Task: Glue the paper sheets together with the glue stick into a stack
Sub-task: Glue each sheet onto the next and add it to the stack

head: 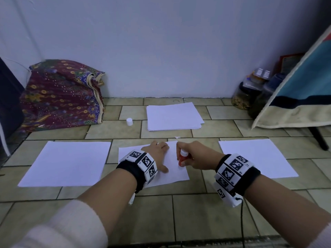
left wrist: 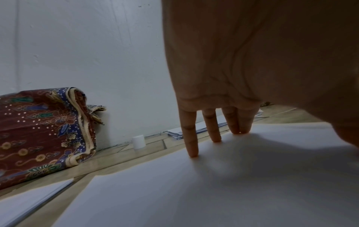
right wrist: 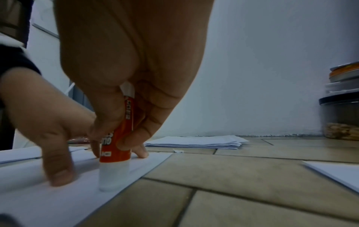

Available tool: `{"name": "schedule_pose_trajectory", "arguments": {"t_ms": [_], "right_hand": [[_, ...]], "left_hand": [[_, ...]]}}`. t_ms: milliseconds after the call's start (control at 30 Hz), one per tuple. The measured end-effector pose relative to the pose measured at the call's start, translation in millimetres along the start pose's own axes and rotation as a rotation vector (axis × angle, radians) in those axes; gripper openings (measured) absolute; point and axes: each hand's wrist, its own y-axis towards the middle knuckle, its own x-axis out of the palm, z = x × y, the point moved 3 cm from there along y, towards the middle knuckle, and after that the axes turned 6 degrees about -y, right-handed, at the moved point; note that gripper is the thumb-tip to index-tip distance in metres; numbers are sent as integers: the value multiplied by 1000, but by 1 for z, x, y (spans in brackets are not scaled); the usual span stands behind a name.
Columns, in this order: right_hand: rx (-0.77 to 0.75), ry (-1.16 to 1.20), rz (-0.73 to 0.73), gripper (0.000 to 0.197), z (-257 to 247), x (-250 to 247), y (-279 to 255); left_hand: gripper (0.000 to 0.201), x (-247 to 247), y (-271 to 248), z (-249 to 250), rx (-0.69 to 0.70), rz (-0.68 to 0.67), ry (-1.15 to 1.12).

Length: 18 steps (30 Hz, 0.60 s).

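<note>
A white paper sheet lies on the tiled floor in front of me. My left hand presses flat on it with straight fingers, holding it down. My right hand grips an orange glue stick upright, its white tip touching the sheet near its right edge. In the right wrist view the thumb and fingers wrap the orange barrel. Two more single sheets lie at left and right. A paper stack rests farther back.
The white glue cap stands on the floor left of the paper stack. A patterned cloth bundle sits at the back left by the wall. Jars and a leaning board stand at the right.
</note>
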Motion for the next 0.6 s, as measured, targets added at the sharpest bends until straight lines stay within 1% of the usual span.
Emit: {"name": "schedule_pose_trajectory", "arguments": {"t_ms": [100,200,267,300,333,400,467,533,600], "right_hand": [[-13,17,-29,24,-1,4,-11],[-32,21,-81,26,-3,4,-14],[-6,21,-102,28,1,0,-14],[24,63,-97,29,6,-2,-14],[69,163,-76,29,12,-3,-14],[170,447,39,26,25,-8,-14],[274,706,199,20,37,-13,-14],[351,895,313,14,43,-17,-12],[408,1005,389,15,46,-17,-7]], "left_hand": [[91,-1,1,-2,27,1,19],[87,-1,-1,-2,74,0,23],[77,-3,-2,-2,101,-14,46],[71,-4,-2,-2,106,-30,70],[66,-5,-3,-3,104,-49,94],[61,-8,-4,-5,85,-66,128],[60,-11,-7,-6,34,-30,148],[63,-12,-10,-8,-3,31,165],[63,-9,-11,-7,41,63,132]]}}
